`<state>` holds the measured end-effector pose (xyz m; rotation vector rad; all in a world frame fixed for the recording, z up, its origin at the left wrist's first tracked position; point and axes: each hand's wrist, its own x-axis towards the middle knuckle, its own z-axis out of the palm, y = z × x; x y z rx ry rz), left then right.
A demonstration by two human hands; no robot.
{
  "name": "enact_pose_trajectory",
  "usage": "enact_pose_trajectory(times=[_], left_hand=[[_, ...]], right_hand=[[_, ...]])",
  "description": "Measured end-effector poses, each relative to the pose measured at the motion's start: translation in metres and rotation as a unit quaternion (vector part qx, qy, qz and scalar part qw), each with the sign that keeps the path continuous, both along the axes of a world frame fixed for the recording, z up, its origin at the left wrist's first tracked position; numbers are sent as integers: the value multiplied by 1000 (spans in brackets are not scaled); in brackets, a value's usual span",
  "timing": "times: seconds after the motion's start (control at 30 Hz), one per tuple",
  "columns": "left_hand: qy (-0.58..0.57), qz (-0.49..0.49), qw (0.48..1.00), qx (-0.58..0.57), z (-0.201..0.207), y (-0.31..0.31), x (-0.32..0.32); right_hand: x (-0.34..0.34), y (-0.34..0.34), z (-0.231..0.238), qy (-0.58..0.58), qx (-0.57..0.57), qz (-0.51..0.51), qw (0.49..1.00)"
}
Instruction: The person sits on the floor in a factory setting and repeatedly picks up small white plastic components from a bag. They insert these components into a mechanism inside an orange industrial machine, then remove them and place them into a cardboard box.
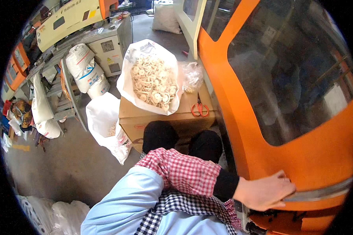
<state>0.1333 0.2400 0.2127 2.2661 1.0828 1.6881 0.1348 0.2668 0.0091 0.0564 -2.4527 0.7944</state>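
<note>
My left hand [264, 192] reaches across my body to the right, its forearm in a red-and-white checked sleeve with a black cuff. Its fingers curl over the near end of the silver handle bar [321, 190] on a large orange machine door [247, 133]. A dark window fills much of that door. My right hand is out of sight; only a bit of checked sleeve [234, 215] shows low beside my body.
Ahead of my knees stands a cardboard box [145, 126] bearing an open white sack [126, 84] of cream plastic parts [155, 84], red-handled scissors [200, 109] and a small clear bag [192, 76]. Another white sack [102, 111] stands left. Stacked sacks [86, 70] lean by a metal frame [64, 113].
</note>
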Motion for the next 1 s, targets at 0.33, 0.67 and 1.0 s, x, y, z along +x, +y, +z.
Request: enact_pose_trajectory(times=[0.33, 0.67, 1.0], left_hand=[[43, -57, 994, 83, 8, 3, 92], [11, -35, 994, 104, -2, 0, 114], [-99, 48, 988, 105, -20, -50, -19]], right_hand=[[16, 2, -3, -42, -6, -4, 999], [-13, -7, 12, -43, -64, 57, 995], [-201, -73, 6, -36, -16, 114, 993]])
